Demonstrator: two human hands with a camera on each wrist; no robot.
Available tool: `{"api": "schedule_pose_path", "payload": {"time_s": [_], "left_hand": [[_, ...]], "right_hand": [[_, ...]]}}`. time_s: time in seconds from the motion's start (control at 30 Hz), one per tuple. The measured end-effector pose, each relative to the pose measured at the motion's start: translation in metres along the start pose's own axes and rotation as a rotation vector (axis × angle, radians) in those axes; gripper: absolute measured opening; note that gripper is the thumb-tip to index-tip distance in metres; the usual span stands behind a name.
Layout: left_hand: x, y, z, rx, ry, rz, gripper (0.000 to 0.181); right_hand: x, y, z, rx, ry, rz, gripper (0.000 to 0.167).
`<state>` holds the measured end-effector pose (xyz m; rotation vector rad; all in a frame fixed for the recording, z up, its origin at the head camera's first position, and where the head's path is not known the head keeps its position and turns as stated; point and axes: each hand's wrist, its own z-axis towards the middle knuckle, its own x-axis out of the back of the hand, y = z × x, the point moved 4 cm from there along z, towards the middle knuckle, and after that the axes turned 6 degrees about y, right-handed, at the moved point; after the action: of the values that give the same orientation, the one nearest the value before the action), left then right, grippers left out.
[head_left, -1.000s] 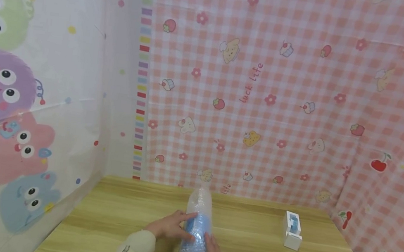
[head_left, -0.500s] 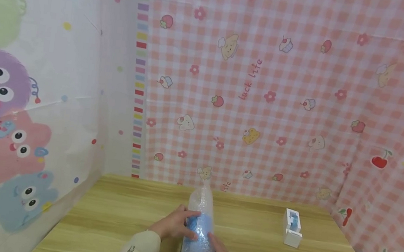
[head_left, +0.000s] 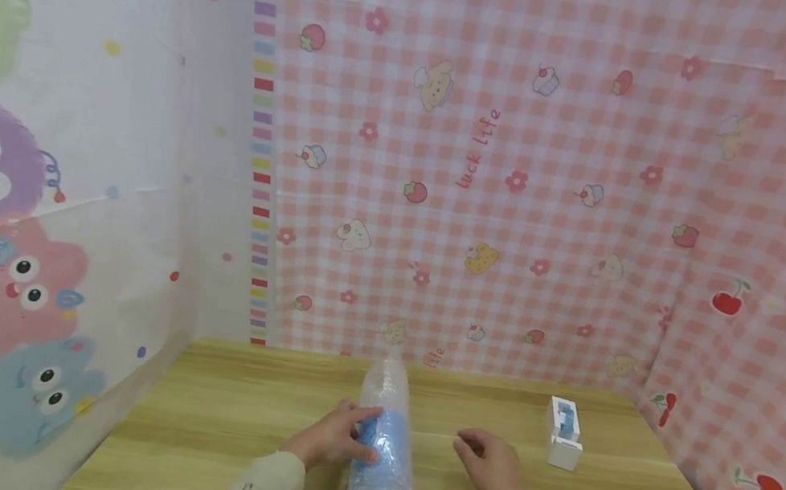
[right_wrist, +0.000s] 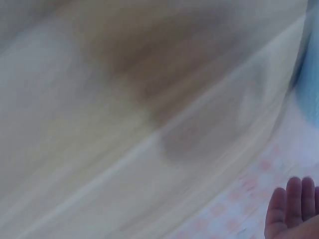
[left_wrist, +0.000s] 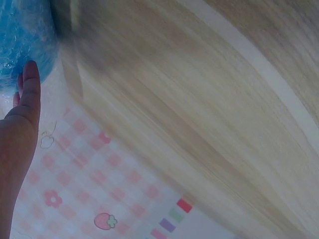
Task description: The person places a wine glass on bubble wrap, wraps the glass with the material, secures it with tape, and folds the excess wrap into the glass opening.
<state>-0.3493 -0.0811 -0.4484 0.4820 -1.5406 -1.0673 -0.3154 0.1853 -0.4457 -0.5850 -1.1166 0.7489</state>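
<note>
One long, bubble-wrapped blue bundle (head_left: pixel 378 470) lay on the wood-grain worktop (head_left: pixel 252 399) between the person's left hand (head_left: pixel 336 437) and right hand (head_left: pixel 494 468), its long axis running away from the person towards the pink checked wall covering (head_left: pixel 381 219). The near end passed out of the bottom of the head view; the far end tapered and turned clear. The left hand was the nearer one — touching the bundle's left side, thumb and forefinger spread apart, fingers fairly straight rather than clenched. The right hand was off to the right, apart from the bundle, fingers loosely bent, nothing visible in its grasp; how high it was above the worktop could not be told. Farther right stood a small white box-shaped holder (head_left: pixel 564 454) with a blue piece (head_left: pixel 567 418) inside — the right hand was between bundle and holder, touching neither.
</note>
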Motion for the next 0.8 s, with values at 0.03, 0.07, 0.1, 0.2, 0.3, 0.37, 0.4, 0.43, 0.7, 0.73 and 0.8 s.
{"api": "schedule_pose_path", "payload": {"time_s": [0.03, 0.07, 0.1, 0.2, 0.3, 0.37, 0.4, 0.43, 0.7, 0.73, 0.8], "left_hand": [[-0.001, 0.000, 0.000, 0.000, -0.003, -0.001, 0.076], [-0.001, 0.000, 0.001, 0.002, -0.005, -0.001, 0.076], [-0.002, 0.001, 0.001, 0.004, -0.009, 0.004, 0.076], [-0.003, 0.001, 0.001, 0.007, -0.010, 0.024, 0.076], [-0.003, 0.002, 0.000, 0.006, -0.005, 0.029, 0.076], [-0.004, 0.002, -0.001, 0.007, -0.003, 0.023, 0.076], [-0.004, 0.003, -0.002, 0.008, -0.003, 0.020, 0.076], [-0.004, 0.003, -0.002, 0.011, -0.003, 0.018, 0.076], [-0.011, 0.006, -0.002, 0.037, -0.010, -0.006, 0.075], [-0.012, 0.006, -0.002, 0.041, -0.011, -0.006, 0.075], [-0.012, 0.005, -0.001, 0.041, -0.013, 0.000, 0.075]], "right_hand": [[0.007, 0.005, 0.004, -0.014, 0.034, -0.029, 0.024], [0.013, 0.009, 0.008, -0.022, 0.060, -0.054, 0.024], [0.021, 0.014, 0.012, -0.029, 0.083, -0.084, 0.025], [0.043, 0.026, 0.023, -0.051, 0.129, -0.138, 0.029], [0.064, 0.035, 0.032, -0.069, 0.170, -0.172, 0.033], [0.077, 0.040, 0.036, -0.085, 0.184, -0.176, 0.036], [0.083, 0.043, 0.037, -0.095, 0.189, -0.175, 0.037], [0.088, 0.046, 0.038, -0.103, 0.189, -0.177, 0.039], [0.121, 0.067, 0.050, -0.222, 0.179, -0.220, 0.052], [0.124, 0.070, 0.051, -0.243, 0.185, -0.227, 0.053], [0.130, 0.077, 0.054, -0.293, 0.200, -0.231, 0.053]]}}
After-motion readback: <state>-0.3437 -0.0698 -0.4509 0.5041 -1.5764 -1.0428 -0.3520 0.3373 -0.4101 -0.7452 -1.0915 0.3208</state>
